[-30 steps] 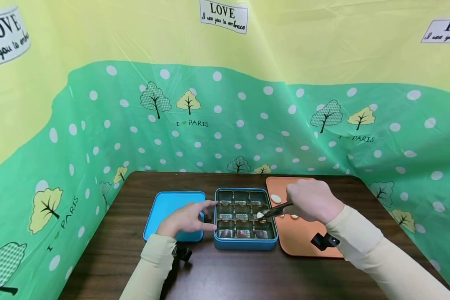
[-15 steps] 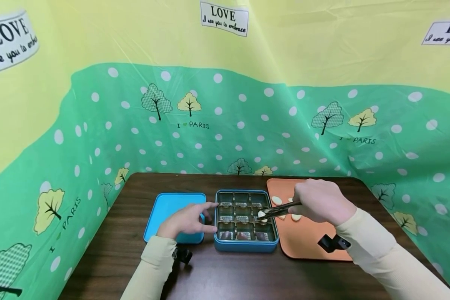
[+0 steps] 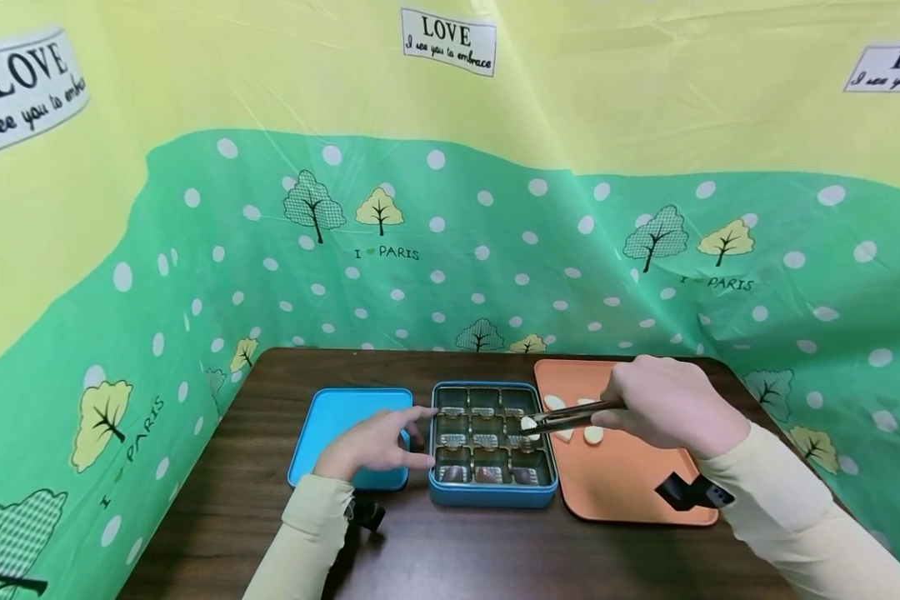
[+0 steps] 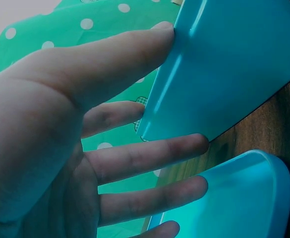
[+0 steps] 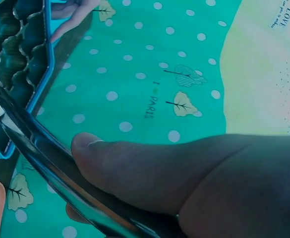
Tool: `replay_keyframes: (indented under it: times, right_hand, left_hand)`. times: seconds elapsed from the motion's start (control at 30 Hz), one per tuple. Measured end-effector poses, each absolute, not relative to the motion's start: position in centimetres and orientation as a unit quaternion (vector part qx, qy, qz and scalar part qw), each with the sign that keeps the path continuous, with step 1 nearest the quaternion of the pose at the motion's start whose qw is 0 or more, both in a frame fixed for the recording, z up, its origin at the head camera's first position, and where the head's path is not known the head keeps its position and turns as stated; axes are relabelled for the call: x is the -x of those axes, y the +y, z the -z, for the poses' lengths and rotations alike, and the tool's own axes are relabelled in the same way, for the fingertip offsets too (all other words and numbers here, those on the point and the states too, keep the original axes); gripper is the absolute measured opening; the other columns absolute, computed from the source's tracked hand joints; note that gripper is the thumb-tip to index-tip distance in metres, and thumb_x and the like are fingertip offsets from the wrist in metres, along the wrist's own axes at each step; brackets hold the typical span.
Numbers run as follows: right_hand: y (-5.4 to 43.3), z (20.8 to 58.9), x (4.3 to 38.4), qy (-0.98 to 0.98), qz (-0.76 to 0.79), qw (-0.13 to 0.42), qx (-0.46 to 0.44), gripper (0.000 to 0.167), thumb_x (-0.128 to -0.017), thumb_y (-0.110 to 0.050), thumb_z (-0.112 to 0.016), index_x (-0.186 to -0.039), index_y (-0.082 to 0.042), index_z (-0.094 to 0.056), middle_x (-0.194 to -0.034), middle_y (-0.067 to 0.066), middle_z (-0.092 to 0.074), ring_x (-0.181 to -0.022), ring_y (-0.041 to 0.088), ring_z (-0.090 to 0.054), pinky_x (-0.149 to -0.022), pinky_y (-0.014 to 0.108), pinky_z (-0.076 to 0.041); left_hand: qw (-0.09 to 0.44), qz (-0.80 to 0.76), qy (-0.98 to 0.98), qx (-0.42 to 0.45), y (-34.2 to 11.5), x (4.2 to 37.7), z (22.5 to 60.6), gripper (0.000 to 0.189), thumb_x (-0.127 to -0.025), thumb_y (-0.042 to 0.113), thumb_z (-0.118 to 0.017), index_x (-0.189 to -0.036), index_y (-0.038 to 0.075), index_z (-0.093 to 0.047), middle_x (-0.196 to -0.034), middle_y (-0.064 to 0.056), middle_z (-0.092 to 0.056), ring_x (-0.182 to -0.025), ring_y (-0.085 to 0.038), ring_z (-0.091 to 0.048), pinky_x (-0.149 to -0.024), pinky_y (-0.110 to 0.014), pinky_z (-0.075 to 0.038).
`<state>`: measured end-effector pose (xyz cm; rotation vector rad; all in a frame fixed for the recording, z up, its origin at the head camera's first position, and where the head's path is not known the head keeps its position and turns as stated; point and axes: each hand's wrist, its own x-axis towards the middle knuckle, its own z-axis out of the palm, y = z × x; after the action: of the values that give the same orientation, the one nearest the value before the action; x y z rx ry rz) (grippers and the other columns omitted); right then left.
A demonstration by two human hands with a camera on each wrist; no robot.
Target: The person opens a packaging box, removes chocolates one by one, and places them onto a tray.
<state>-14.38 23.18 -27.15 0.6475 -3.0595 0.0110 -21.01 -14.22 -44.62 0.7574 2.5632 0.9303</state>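
Tabletop (image 3: 450, 550), left grip (image 3: 371, 442) apart, right grip (image 3: 678, 408) clamped round tongs (image 5: 60, 183), white piece (image 3: 528, 426) at tips.

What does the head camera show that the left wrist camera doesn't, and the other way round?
Only the head view: the right hand gripping the tongs, the white piece in their tips, the orange tray and the compartments of the blue box.

Only the left wrist view: the palm side of the left hand and the box wall facing it.

Both: the left hand, the box, blue lid, table and green dotted curtain.
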Motion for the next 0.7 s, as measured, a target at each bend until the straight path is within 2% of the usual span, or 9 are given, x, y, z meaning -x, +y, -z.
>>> replay_keyframes:
  times: [0.33,0.57,0.7]
  right_hand:
    - [24.8,25.9,13.9,-0.981,-0.008,0.009,-0.193,0.027,-0.09,-0.039,-0.082,-0.067,-0.041,-0.069,-0.061,-0.016,-0.053,-0.057,0.009,-0.047,-0.047,0.033,-0.037]
    - [26.9,25.5,14.2,-0.985,-0.017,-0.01,-0.174,0.01,-0.092,-0.041,-0.08,-0.084,-0.036,-0.082,-0.068,-0.017,-0.062,-0.062,0.007,-0.053,-0.049,0.035,-0.041]
    - [28.4,25.6,14.4,-0.987,-0.016,-0.02,-0.156,0.011,-0.092,-0.043,-0.079,-0.091,-0.034,-0.085,-0.078,-0.014,-0.07,-0.065,0.007,-0.056,-0.051,0.035,-0.041]
  left_hand:
    - [0.159,-0.327,0.896,-0.254,-14.2,20.9,44.8,0.08,-0.092,0.043,-0.082,-0.16,0.02,-0.046,-0.118,-0.005,-0.07,-0.108,-0.027,-0.066,-0.086,-0.047,-0.054]
    - [0.161,-0.327,0.896,-0.252,-14.2,20.9,44.7,0.08,-0.092,0.042,-0.082,-0.16,0.019,-0.046,-0.119,-0.005,-0.069,-0.109,-0.028,-0.066,-0.087,-0.048,-0.054]
    - [0.16,-0.326,0.897,-0.253,-14.1,21.0,44.7,0.08,-0.092,0.041,-0.082,-0.16,0.018,-0.046,-0.118,-0.005,-0.07,-0.107,-0.027,-0.066,-0.087,-0.047,-0.054]
